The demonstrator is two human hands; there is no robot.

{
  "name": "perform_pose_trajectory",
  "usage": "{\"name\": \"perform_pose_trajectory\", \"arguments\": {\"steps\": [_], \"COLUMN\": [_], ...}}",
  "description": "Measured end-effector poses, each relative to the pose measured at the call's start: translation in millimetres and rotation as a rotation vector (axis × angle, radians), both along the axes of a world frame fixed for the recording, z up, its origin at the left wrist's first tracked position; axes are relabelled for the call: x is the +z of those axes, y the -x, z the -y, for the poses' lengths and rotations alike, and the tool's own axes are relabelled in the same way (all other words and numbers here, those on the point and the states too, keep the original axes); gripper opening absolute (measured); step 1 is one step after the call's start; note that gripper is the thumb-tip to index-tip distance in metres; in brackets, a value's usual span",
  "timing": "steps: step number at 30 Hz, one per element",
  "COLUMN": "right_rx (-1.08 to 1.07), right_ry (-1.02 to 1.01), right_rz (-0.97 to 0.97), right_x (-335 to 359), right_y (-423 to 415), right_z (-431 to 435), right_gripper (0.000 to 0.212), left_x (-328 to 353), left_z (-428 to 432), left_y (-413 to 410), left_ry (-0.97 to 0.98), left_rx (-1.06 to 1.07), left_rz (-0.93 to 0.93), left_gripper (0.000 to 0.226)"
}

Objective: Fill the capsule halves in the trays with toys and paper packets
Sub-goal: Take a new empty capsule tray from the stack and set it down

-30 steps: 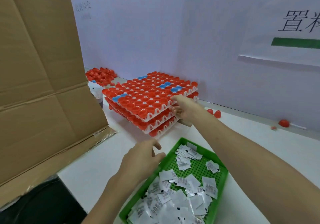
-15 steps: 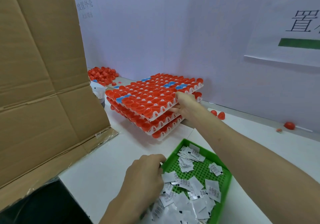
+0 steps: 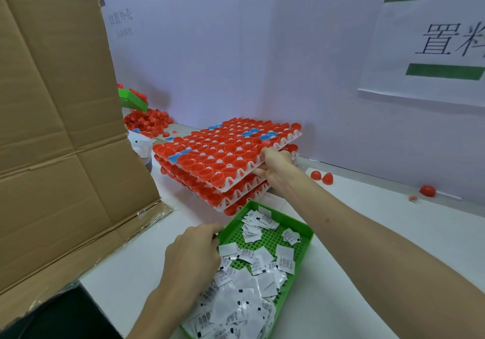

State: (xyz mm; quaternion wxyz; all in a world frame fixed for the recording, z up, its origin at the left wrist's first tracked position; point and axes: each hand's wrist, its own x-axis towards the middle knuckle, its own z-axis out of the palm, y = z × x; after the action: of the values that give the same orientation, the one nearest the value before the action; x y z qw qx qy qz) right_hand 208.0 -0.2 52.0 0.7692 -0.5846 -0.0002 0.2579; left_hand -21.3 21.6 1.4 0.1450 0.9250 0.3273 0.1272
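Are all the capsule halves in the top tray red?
No: most halves in the top tray are red, but a few blue halves sit among them.

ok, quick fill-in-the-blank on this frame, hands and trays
1. The right hand grips the edge of the ____ tray in the stack.
2. The paper packets lie in a ____ basket.
3. Most capsule halves are red; a few are ____.
4. The left hand holds the rim of the ____.

Missing words: top; green; blue; basket.
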Motion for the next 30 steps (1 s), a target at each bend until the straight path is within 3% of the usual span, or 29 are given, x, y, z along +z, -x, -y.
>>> {"name": "perform_pose_trajectory", "arguments": {"steps": [18,24,30], "right_rx": [-0.023,0.010,0.000], "right_ry": [-0.033,-0.041,0.023], "right_rz": [0.025,0.072,0.160], "right_x": [22,33,42], "right_y": [3,12,45], "right_z": [64,147,271], "right_gripper": [0.009,0.025,0.019], "left_x": [-8,-6,1], "left_z": [-1,-2,-2], "left_y": [1,1,0], "left_ry": [-0.013,-0.006,0.057], "left_rx": [0.036,0.048,0.025], "left_rz": [0.028,0.011,-0.002], "left_gripper": [0.033,0.037,0.036]}}
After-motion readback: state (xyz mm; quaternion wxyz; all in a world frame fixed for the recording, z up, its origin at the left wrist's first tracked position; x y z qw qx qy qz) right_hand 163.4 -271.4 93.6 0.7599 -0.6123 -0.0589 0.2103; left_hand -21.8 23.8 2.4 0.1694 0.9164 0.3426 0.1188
